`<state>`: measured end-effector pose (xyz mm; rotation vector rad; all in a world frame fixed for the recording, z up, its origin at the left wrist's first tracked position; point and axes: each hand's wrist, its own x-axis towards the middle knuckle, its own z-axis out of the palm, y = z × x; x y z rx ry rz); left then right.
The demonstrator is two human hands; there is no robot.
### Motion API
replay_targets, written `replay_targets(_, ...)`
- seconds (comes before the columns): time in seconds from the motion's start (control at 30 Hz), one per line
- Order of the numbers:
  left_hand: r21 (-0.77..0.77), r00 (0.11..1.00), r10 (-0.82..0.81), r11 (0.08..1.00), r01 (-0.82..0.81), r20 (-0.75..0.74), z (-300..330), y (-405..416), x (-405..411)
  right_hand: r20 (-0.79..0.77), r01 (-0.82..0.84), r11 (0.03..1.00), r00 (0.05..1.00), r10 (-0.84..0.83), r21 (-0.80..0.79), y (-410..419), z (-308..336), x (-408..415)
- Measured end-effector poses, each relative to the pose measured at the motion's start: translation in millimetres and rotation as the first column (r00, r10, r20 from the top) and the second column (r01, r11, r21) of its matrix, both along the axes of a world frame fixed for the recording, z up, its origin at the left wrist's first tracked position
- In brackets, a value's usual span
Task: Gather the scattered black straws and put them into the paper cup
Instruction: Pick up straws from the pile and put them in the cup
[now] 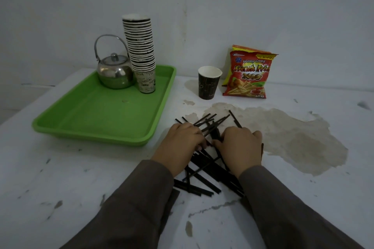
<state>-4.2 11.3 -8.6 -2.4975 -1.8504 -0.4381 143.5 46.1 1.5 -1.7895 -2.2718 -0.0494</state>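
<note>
Plain pale wall [263, 6] behind, scuffed, faint vertical seam. White table [60, 178] surface chipped, large brownish patch [293, 139] of worn paint at right. Dim, cool, even light.

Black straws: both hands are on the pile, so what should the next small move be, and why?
Probably press the left hand and right hand together to bunch the black straws, since they still lie crisscrossed on the table and the paper cup looks empty.

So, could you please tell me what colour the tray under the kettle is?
Bright green: the tray shows clearly in the head view, holding the kettle.
</note>
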Motion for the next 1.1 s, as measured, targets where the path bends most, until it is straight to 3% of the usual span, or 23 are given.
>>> replay_targets(0.47, 0.130, 0.999, -0.016, 0.991, 0.012, 0.030, -12, -1, 4, -0.229, 0.041, 0.974, 0.969, -0.093, -0.224, 17, 16, 10)
replay_targets(0.57, 0.155, 0.993, -0.020, 0.988, 0.002, 0.114, -11, 0, 6, -0.295, 0.003, 0.963, 0.952, -0.086, -0.271, 18, 22, 12)
replay_targets(0.63, 0.134, 0.965, -0.006, 0.991, -0.030, 0.261, -9, -2, 8, -0.368, -0.029, 0.954, 0.926, -0.087, -0.297, 21, 26, 16)
replay_targets(0.7, 0.047, 0.878, 0.047, 0.996, -0.078, 0.476, -4, -4, 12, -0.411, -0.072, 0.938, 0.908, -0.079, -0.340, 24, 33, 21)
replay_targets(0.8, -0.038, 0.661, 0.071, 0.997, -0.065, 0.747, 10, -10, 19, -0.403, -0.133, 0.900, 0.914, -0.051, -0.415, 27, 43, 30)
replay_targets(0.97, -0.074, 0.290, 0.068, 0.997, 0.009, 0.955, 33, -12, 21, -0.425, -0.237, 0.857, 0.905, 0.024, -0.458, 30, 52, 43)
replay_targets(1.1, -0.036, 0.109, 0.035, 0.999, 0.008, 0.993, 43, -4, 18, -0.479, -0.274, 0.866, 0.877, 0.045, -0.419, 33, 59, 44)
